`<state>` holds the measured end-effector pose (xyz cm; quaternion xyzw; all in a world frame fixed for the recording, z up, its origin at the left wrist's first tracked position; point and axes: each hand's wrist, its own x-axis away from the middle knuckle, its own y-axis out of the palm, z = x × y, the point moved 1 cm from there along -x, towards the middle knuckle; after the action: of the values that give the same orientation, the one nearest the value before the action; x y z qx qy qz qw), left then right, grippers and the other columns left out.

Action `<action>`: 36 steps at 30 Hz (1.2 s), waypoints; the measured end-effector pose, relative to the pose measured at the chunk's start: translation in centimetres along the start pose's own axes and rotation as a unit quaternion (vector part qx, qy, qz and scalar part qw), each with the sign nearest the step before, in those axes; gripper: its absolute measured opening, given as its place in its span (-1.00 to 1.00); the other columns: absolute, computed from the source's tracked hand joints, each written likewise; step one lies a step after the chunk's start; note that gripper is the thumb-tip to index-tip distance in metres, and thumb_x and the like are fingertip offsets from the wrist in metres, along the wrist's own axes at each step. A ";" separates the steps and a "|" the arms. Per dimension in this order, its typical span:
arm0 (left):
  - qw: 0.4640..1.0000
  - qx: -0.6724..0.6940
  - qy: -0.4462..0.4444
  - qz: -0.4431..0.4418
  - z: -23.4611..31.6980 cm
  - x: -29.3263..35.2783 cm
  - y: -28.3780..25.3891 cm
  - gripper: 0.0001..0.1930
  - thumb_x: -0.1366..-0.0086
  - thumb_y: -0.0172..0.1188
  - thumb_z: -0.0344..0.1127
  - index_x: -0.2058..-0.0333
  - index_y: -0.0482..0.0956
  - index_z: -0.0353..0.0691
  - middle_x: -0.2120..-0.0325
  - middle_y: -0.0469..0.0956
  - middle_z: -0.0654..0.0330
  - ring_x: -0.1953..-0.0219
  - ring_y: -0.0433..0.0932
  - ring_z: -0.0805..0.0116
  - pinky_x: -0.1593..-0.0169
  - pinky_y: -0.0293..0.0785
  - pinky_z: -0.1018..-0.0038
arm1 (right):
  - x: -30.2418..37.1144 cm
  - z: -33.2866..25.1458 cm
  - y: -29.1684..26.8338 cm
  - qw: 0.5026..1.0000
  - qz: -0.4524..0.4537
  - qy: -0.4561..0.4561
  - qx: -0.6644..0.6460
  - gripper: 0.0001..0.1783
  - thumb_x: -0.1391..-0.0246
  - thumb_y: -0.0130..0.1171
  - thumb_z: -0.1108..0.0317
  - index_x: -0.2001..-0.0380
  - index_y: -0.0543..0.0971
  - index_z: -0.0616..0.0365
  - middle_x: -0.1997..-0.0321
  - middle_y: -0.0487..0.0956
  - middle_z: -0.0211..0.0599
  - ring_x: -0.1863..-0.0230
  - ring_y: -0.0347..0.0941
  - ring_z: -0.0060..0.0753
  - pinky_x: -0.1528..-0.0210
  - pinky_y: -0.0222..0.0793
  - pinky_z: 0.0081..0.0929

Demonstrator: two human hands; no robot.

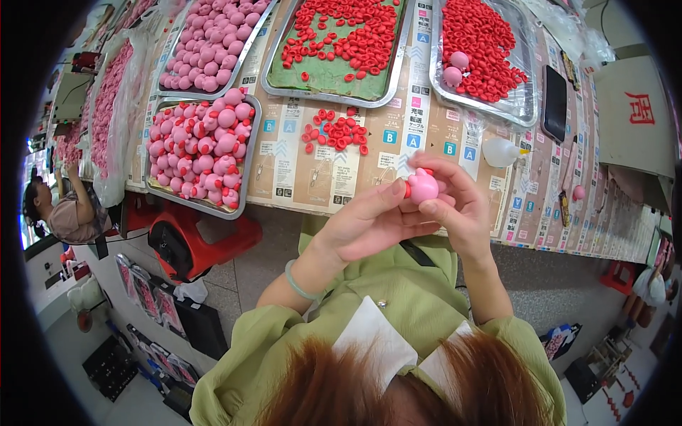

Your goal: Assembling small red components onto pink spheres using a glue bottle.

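Between both hands, over the table's near edge, is a small round pink figure [425, 187] with red parts on it. My left hand [371, 219] has its thumb and fingers at the figure's left side, by a red part. My right hand [458, 206] pinches it from the right, thumb below and fingers above. A loose pile of small red ring-like pieces [341, 133] lies on the table just beyond my left hand. To the left, a metal tray [253, 145] is heaped with pink figures bearing red parts.
Farther back stand a tray of plain pink figures [213, 41], a green-lined tray of red pieces [280, 74] and another red-piece tray [435, 42] with two pink balls. At right are a white squeeze bottle [501, 152] and a black phone [554, 105]. A red stool [241, 238] stands below; another person [71, 206] sits far left.
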<state>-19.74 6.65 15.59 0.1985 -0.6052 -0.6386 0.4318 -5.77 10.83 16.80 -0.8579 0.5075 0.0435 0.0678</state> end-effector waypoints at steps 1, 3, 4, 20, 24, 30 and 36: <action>1.000 0.003 0.012 -0.022 -0.1 0.0 0.2 -0.57 -0.20 -0.08 -0.10 0.07 0.27 -0.31 0.16 0.38 0.10 0.09 0.34 0.36 0.00 0.22 0.41 | 0.2 -0.5 0.3 0.988 0.018 0.089 -0.123 -0.57 0.20 0.20 0.48 0.18 0.38 0.33 0.18 0.41 -0.28 0.16 0.34 -0.48 0.07 0.21 -0.57; 1.000 -0.007 0.013 -0.020 -0.1 0.0 -0.2 -0.57 -0.21 -0.09 -0.10 0.08 0.28 -0.31 0.16 0.38 0.10 0.09 0.34 0.36 -0.02 0.20 0.40 | 0.5 -0.5 0.5 0.953 0.038 0.176 -0.244 -0.57 0.20 0.20 0.46 0.18 0.39 0.34 0.18 0.41 -0.27 0.16 0.33 -0.48 0.07 0.21 -0.58; 1.000 -0.018 0.016 -0.017 -0.1 0.1 -0.3 -0.58 -0.21 -0.10 -0.10 0.09 0.28 -0.32 0.15 0.38 0.10 0.09 0.34 0.35 -0.03 0.19 0.39 | 0.5 -0.4 0.3 0.961 0.024 0.171 -0.215 -0.57 0.20 0.20 0.47 0.18 0.38 0.35 0.19 0.41 -0.27 0.15 0.33 -0.50 0.08 0.21 -0.59; 0.999 0.006 0.019 0.044 -0.7 0.1 -0.2 -0.53 -0.23 -0.16 -0.10 0.03 0.19 -0.38 0.14 0.32 0.00 0.06 0.31 0.23 -0.07 0.13 0.27 | 0.7 -0.8 0.3 0.977 0.039 0.168 -0.129 -0.59 0.23 0.21 0.43 0.23 0.40 0.33 0.29 0.46 -0.31 0.23 0.32 -0.56 0.15 0.21 -0.64; 1.000 0.004 0.013 0.002 -0.8 0.2 -0.2 -0.60 -0.23 -0.13 -0.12 0.10 0.31 -0.32 0.17 0.40 0.09 0.10 0.36 0.34 -0.03 0.19 0.38 | 1.0 -0.7 0.2 0.984 0.028 0.146 -0.102 -0.59 0.23 0.22 0.43 0.24 0.41 0.33 0.29 0.46 -0.30 0.23 0.32 -0.57 0.16 0.22 -0.63; 1.000 -0.013 0.007 -0.002 -0.8 0.2 0.0 -0.53 -0.21 -0.12 -0.09 0.04 0.22 -0.36 0.14 0.32 0.00 0.06 0.31 0.23 -0.06 0.12 0.23 | 1.0 -0.9 -0.4 0.989 -0.004 0.130 -0.072 -0.56 0.21 0.15 0.52 0.16 0.33 0.36 0.21 0.43 -0.22 0.18 0.36 -0.49 0.11 0.26 -0.58; 0.999 0.005 0.011 -0.032 -0.8 -0.3 0.1 -0.53 -0.21 -0.10 -0.10 0.02 0.20 -0.33 0.10 0.31 0.03 0.06 0.32 0.27 -0.06 0.15 0.29 | 0.7 -1.1 -0.4 0.973 0.016 0.152 -0.170 -0.51 0.26 0.20 0.55 0.15 0.34 0.33 0.17 0.41 -0.25 0.17 0.32 -0.53 0.07 0.21 -0.59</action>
<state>-18.93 6.43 15.42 0.2269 -0.5972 -0.6470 0.4162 -5.10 10.28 17.82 -0.8453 0.5103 -0.0005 -0.1581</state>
